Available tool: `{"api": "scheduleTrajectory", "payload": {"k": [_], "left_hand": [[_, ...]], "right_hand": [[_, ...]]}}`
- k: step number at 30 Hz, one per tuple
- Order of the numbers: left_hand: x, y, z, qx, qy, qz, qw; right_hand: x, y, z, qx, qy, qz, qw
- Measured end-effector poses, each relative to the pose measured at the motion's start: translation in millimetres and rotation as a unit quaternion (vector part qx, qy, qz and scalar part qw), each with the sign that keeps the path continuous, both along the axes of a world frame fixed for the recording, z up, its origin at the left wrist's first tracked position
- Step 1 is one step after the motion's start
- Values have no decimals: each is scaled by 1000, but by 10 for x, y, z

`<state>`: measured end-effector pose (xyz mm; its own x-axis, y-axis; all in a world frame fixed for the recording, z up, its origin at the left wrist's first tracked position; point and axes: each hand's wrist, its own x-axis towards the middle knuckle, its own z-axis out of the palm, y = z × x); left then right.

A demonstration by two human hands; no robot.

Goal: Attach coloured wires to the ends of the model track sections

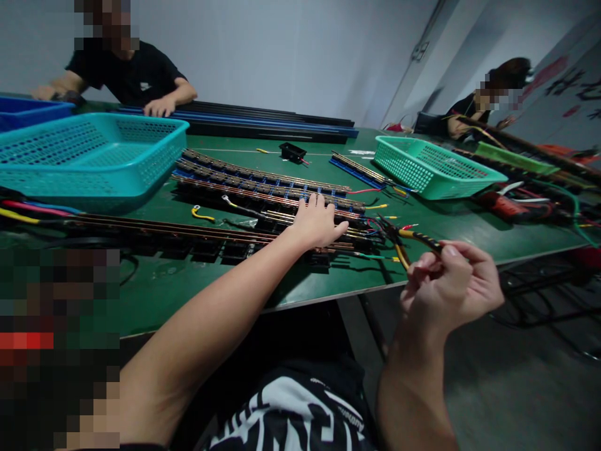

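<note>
L hand point(315, 222) lies flat on the metal strips point(263, 181), fingers spread, gripping nothing. R hand point(451, 285) is closed round the handles of the pliers point(419, 237), held just off the table point(188, 288) edge. The pliers' nose points at the loose wires point(375, 222) btwn both hands.

Risks, as I judge them:
- Pliers tip sits v. close to L fingertips, so a quick jab could nip skin or cut the wrong wire.
- The strips are long and stacked loosely, and uneven pressure from L hand could slide or bend one.
- Wire ends beside L hand are tangled, so pulling one may drag the others, or the strips, toward the edge near R hand.
</note>
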<state>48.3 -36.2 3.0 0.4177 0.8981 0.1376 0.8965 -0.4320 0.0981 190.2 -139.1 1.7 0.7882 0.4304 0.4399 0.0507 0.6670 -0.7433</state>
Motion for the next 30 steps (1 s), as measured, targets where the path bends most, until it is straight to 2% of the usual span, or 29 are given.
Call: {"api": "scheduleTrajectory", "payload": {"k": [8,11,16,23,27,30], "left_hand": [[-5,-10,7,4,1,1,1000],[-6,-9,0,6,-1,2,1000],[-2,-4,-21,15,-4,3,1000],[-5,-3,-44,26,-8,-2,1000],[-4,0,-43,27,-4,0,1000],[-3,8,-43,26,-2,-3,1000]], "right_hand": [[81,185,-109,-35,-22,23,999],[97,240,-152,-70,-81,54,993],[145,244,-165,-121,-257,91,955],[197,192,-169,-155,-386,131,900],[193,203,-139,-168,-348,155,909],[191,241,-128,-152,-243,161,944]]}}
